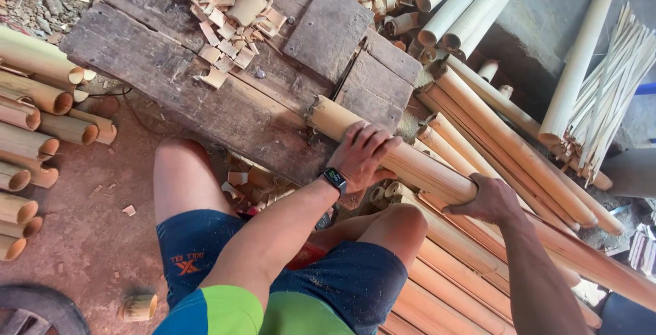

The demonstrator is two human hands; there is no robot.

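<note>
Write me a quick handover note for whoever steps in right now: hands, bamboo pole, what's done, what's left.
Left hand: flat on top of the bamboo pole, fingers spread, pressing rather than gripping.
Right hand: wrapped around the same pole further back.
Pole: its cut end rests on the wooden bench; the rest runs back over the pile of long poles.
Done: a heap of split bamboo chips lies on the bench, and short cut sections are stacked on the ground.
Left: this pole is uncut, with many long poles behind it.
</note>
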